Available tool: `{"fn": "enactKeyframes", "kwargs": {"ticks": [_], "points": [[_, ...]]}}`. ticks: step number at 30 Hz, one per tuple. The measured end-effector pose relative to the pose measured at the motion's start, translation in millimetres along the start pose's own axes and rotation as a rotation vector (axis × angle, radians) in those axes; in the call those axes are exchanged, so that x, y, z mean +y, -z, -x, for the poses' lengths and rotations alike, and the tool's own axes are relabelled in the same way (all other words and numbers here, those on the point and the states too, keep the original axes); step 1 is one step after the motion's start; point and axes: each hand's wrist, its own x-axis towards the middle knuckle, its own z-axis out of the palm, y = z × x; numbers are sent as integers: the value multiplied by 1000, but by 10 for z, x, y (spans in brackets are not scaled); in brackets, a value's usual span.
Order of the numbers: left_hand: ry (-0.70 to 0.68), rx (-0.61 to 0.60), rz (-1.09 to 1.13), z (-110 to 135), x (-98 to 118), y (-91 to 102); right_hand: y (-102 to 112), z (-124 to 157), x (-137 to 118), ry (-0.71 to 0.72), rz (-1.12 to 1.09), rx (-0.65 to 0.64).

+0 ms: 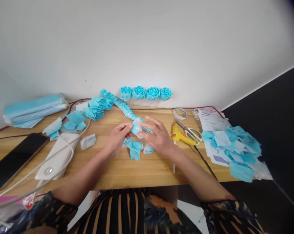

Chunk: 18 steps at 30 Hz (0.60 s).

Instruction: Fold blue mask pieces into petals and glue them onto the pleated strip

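A small light-blue piece of thin fabric (136, 127) is held up between my hands above the table. My left hand (119, 136) pinches its left edge between thumb and fingers. From the right, my right hand (158, 135) grips the other edge, its remaining fingers spread apart. Below lie loose blue fabric scraps (134, 149) and a smaller scrap (148, 149). Just behind my hands runs a long chain of folded blue pieces (124, 108), reaching back to a cluster of blue fabric flowers (96, 109).
Several blue flowers (139, 92) stand along the wall. Rightward lie a tape roll (180, 113), a yellow glue gun (182, 138), scissors (195, 134) and a scrap heap (241, 146). Leftward are a stacked blue bundle (35, 109), a phone (18, 161) and a white power strip (56, 157) with cables.
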Motion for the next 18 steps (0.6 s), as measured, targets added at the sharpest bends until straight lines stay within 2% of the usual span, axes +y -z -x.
{"fn": "enactKeyframes", "kwargs": {"ticks": [4, 10, 15, 18], "points": [[15, 5, -17, 4, 10, -14, -59, 28, 37, -8, -68, -1], [-3, -42, -57, -10, 3, 2, -121, 127, 56, -190, -168, -82], [-36, -78, -63, -29, -36, 11, -184, 162, 32, -258, -250, -12], [-45, -55, -55, -40, -49, 16, -191, 167, 17, -309, -264, 46]]}}
